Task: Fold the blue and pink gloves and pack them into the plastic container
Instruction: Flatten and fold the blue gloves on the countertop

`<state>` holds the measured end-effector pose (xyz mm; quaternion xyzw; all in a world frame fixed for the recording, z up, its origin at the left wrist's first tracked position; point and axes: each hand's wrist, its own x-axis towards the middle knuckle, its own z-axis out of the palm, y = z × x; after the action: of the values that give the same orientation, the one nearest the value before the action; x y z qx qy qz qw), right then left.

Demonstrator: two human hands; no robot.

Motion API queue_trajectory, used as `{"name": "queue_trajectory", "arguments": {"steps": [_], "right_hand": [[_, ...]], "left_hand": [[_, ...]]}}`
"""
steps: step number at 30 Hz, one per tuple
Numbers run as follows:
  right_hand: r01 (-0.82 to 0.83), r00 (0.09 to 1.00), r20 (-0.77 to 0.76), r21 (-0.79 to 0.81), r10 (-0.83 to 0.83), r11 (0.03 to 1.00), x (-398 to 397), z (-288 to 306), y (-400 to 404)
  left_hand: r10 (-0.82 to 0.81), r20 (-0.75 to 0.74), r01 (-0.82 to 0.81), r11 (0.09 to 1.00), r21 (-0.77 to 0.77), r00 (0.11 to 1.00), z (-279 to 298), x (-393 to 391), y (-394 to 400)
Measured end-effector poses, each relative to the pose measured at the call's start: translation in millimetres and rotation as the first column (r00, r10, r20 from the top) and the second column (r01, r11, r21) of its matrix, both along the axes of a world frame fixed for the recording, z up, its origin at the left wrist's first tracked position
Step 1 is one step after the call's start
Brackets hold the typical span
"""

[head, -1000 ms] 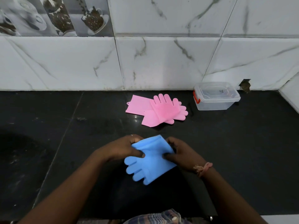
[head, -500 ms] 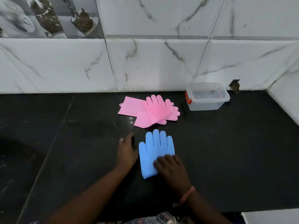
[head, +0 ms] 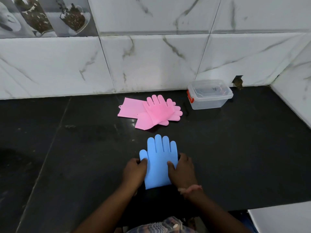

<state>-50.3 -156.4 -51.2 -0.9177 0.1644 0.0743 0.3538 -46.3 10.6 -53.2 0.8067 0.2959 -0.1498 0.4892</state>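
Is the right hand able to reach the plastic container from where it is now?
Probably yes: the right hand rests on the blue glove, and bare countertop lies between it and the lidded plastic container.

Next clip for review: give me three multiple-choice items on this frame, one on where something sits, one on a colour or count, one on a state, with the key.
1. Where does the plastic container stand?
A. In front of the person's hands
B. On the counter by the wall, right of the pink gloves
C. On top of the pink gloves

2. How many pink gloves lie on the counter?
A. One
B. Two
C. Four

3. How is the blue glove lying?
A. Flat, fingers pointing toward the wall
B. Rolled into a ball
C. Inside the container

Key:
1 B: it stands against the tiled wall, right of the pink pair.
2 B: two overlapping pink gloves show.
3 A: it lies spread flat, with the left hand and right hand at its edges.
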Motion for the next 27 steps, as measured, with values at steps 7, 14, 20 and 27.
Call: {"name": "queue_trajectory", "arguments": {"steps": [7, 14, 20, 27], "right_hand": [[0.513, 0.834, -0.525, 0.624, -0.17, 0.59, 33.5, 6.1, -14.2], [0.538, 0.833, -0.548, 0.767, -0.079, 0.35, 23.0, 6.4, -28.9], [0.405, 0.913, -0.361, 0.857, -0.191, 0.317, 50.0, 20.0, -86.1], [0.366, 0.917, -0.075, 0.55, -0.392, 0.751, 100.1, 14.8, -153.1]], "left_hand": [[0.18, -0.229, -0.278, 0.798, -0.535, 0.957, 7.0, 12.9, -1.0], [0.068, -0.295, -0.242, 0.755, -0.609, 0.953, 18.1, 20.5, -10.8], [-0.062, -0.122, -0.033, 0.76, -0.649, 0.991, 26.8, 66.7, -55.2], [-0.094, -0.121, 0.006, 0.812, -0.583, 0.988, 18.5, 118.6, -133.4]]}}
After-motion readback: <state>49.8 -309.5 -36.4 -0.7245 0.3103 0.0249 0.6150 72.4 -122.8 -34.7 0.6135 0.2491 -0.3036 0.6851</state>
